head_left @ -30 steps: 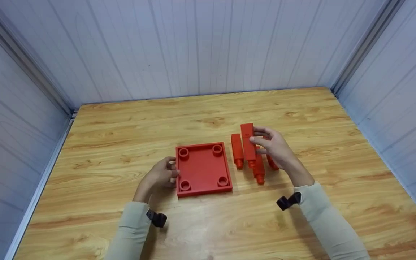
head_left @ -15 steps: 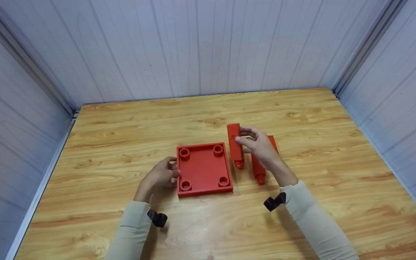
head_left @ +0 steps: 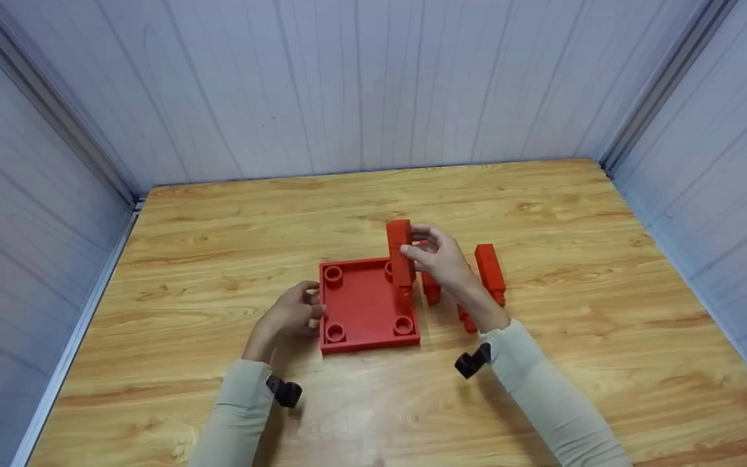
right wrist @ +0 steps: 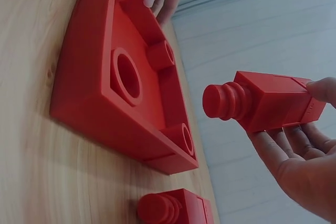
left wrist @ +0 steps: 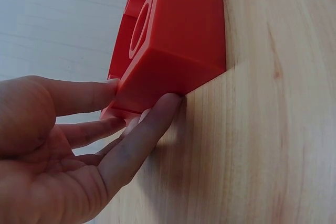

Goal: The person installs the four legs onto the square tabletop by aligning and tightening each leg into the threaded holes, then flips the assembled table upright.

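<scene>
A square red tabletop [head_left: 364, 301] lies underside up, with round sockets [right wrist: 126, 76] in its corners. My left hand [head_left: 289, 314] holds its left edge, the thumb on the rim and the fingers against the outer wall. With thumb and fingers, my right hand [head_left: 441, 259] grips a red table leg [head_left: 400, 253] above the tabletop's right side. The leg is a square block with a threaded end [right wrist: 226, 101], which points down near the far right socket, apart from it in the right wrist view. That socket is partly hidden by the leg in the head view.
Three more red legs lie right of the tabletop: one leg [head_left: 431, 290] close beside it, another leg [head_left: 467, 319] partly behind my right forearm, and a third leg [head_left: 490, 271] farther right. Pale panel walls [head_left: 373, 84] border the wooden table [head_left: 250, 227].
My right hand has carried the table leg leftward, from over the other legs to over the tabletop's right side. My left hand stays at the tabletop's left edge.
</scene>
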